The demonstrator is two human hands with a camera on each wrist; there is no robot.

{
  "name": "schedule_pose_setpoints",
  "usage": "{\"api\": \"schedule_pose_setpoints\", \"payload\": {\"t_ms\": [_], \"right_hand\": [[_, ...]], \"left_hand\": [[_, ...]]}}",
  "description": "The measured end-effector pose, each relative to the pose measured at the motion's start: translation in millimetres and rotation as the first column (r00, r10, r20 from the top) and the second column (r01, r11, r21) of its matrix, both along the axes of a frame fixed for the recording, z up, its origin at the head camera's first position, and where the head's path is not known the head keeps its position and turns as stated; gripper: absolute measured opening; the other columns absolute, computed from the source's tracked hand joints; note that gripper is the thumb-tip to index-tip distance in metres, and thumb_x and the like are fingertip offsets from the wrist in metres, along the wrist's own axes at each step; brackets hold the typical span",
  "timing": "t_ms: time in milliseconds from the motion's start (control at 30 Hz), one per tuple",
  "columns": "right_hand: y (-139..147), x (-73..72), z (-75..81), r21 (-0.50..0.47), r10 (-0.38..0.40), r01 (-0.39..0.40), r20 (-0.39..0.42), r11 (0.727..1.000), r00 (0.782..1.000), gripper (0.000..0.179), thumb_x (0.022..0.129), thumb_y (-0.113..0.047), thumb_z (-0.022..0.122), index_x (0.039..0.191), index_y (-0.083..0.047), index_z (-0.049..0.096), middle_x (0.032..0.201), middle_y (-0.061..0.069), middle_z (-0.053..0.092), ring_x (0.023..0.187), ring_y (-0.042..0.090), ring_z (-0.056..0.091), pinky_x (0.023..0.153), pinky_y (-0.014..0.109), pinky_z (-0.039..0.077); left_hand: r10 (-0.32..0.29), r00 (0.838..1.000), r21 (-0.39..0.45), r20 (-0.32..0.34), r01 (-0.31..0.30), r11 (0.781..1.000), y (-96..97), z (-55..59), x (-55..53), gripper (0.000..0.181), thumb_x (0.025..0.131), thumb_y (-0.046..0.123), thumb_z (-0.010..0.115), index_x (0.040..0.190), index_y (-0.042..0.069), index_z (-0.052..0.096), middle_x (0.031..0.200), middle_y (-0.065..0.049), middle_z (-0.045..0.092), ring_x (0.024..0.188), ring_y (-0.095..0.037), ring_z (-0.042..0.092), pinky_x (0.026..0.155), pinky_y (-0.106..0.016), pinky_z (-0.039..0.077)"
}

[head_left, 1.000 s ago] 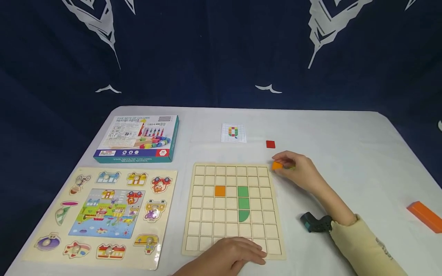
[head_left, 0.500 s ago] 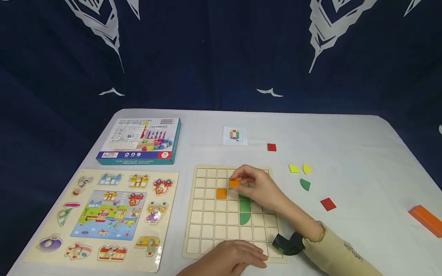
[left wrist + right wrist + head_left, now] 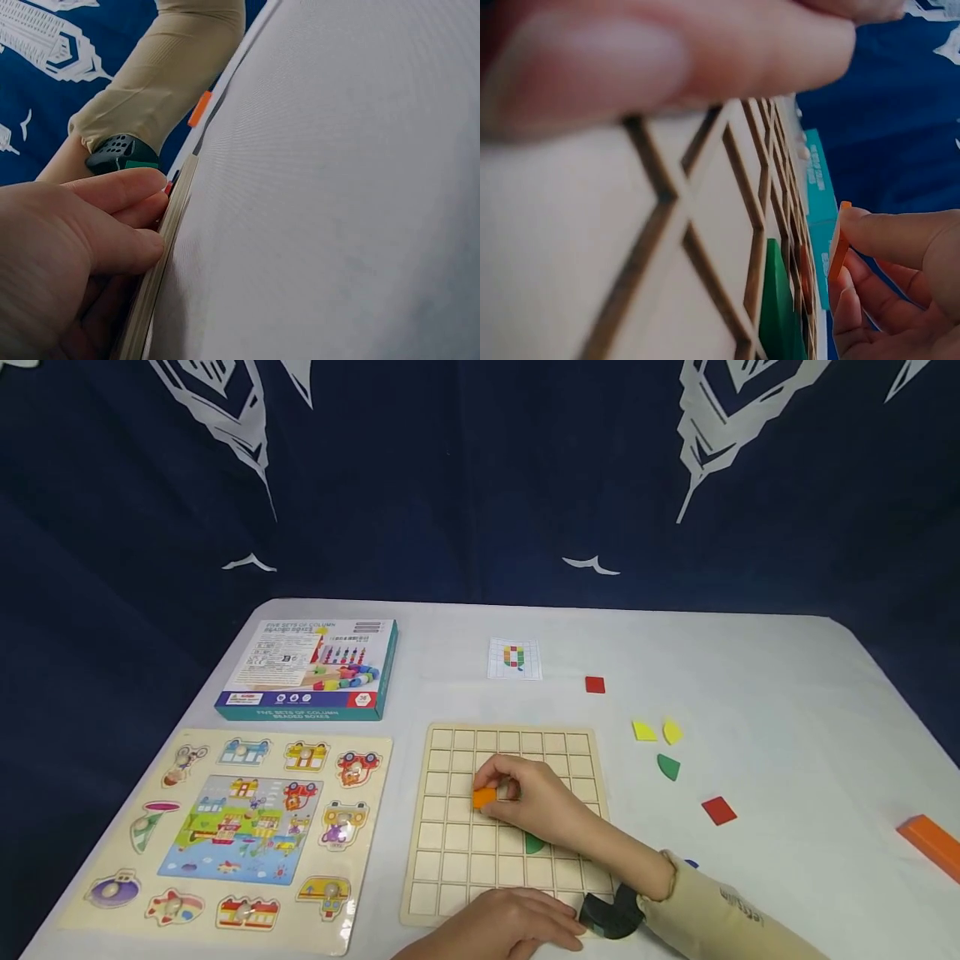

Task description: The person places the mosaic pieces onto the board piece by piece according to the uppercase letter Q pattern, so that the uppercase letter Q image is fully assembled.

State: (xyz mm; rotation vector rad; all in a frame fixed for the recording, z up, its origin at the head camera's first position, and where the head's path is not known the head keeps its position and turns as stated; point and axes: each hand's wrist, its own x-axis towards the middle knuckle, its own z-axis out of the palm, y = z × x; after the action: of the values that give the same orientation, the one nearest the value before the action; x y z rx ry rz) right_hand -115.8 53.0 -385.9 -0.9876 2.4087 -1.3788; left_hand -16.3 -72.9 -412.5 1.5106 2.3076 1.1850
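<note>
My right hand (image 3: 528,797) pinches an orange square tile (image 3: 483,797) between thumb and fingertips, over the middle of the wooden grid board (image 3: 442,835). In the right wrist view the held tile stands tilted on edge, close to the board. A green rounded tile (image 3: 533,843) lies in a cell under my right hand, which hides most of the tiles around it. A second orange tile (image 3: 805,277) sits in the board in that view. My left hand (image 3: 510,922) rests on the board's near edge, fingers extended, with the thumb (image 3: 139,251) along the board's side.
Red tiles (image 3: 719,811), yellow tiles (image 3: 644,731) and a green tile (image 3: 668,767) lie right of the board. A pattern card (image 3: 514,658) lies behind it. Leftward are a picture puzzle (image 3: 360,860) and a box (image 3: 307,668); an orange block (image 3: 930,847) lies far right.
My right hand has carried the orange tile leftward from beside the board to over its middle, uncovering yellow and green tiles on the table. My left hand has stayed at the near edge.
</note>
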Motion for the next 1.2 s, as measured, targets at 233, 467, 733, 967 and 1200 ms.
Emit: {"api": "schedule_pose_setpoints", "payload": {"t_ms": [233,467,733,967,1200], "right_hand": [[-2.6,2.8,-0.3,0.038,0.013,-0.011,-0.059,0.999,0.998,0.024,0.074,0.000,0.077,0.090,-0.013,0.063,0.085,-0.007,0.061,0.070,0.012,0.051,0.061,0.024,0.043],[-2.6,1.8,3.0,0.068,0.001,0.004,-0.078,0.998,0.997,0.025,0.073,0.000,0.077,0.092,-0.010,0.065,0.087,-0.005,0.061,0.075,0.013,0.053,0.063,0.024,0.044],[5.7,2.7,6.4,0.035,-0.029,0.031,-0.061,0.999,0.998,0.019,0.077,0.000,0.073,0.091,-0.010,0.066,0.081,-0.007,0.060,0.066,0.008,0.053,0.061,0.024,0.047],[6.4,1.4,3.7,0.092,0.094,-0.090,-0.033,0.992,0.995,0.021,0.075,0.000,0.076,0.090,-0.010,0.065,0.080,-0.008,0.058,0.073,0.010,0.053,0.065,0.023,0.047],[3.3,-0.6,1.0,0.130,0.141,-0.127,-0.105,0.983,0.984,0.024,0.074,0.000,0.077,0.094,-0.008,0.066,0.082,-0.006,0.057,0.073,0.012,0.051,0.067,0.023,0.046]], "left_hand": [[0.000,1.000,0.041,0.000,0.000,0.999,0.4,-2.5,2.0,0.036,0.080,-0.016,0.055,0.104,0.004,0.070,0.114,0.000,0.064,0.116,0.001,0.047,0.094,-0.014,0.036],[0.005,0.999,0.031,0.033,-0.006,1.000,1.1,1.5,-1.1,0.037,0.079,-0.018,0.053,0.103,0.004,0.071,0.114,0.000,0.064,0.115,0.000,0.047,0.094,-0.014,0.036],[-0.006,1.000,0.001,-0.007,0.006,1.000,-0.7,-2.0,0.6,0.041,0.075,-0.018,0.052,0.104,0.005,0.071,0.114,0.001,0.064,0.117,0.001,0.046,0.095,-0.014,0.034],[0.006,1.000,0.012,-0.001,-0.006,1.000,-0.5,-2.2,1.6,0.037,0.079,-0.017,0.054,0.104,0.005,0.071,0.114,0.001,0.064,0.116,0.001,0.046,0.094,-0.014,0.035],[0.003,1.000,0.014,0.011,-0.003,1.000,0.6,-0.9,1.4,0.038,0.078,-0.018,0.054,0.104,0.004,0.071,0.114,0.001,0.064,0.116,0.001,0.046,0.093,-0.014,0.036]]}}
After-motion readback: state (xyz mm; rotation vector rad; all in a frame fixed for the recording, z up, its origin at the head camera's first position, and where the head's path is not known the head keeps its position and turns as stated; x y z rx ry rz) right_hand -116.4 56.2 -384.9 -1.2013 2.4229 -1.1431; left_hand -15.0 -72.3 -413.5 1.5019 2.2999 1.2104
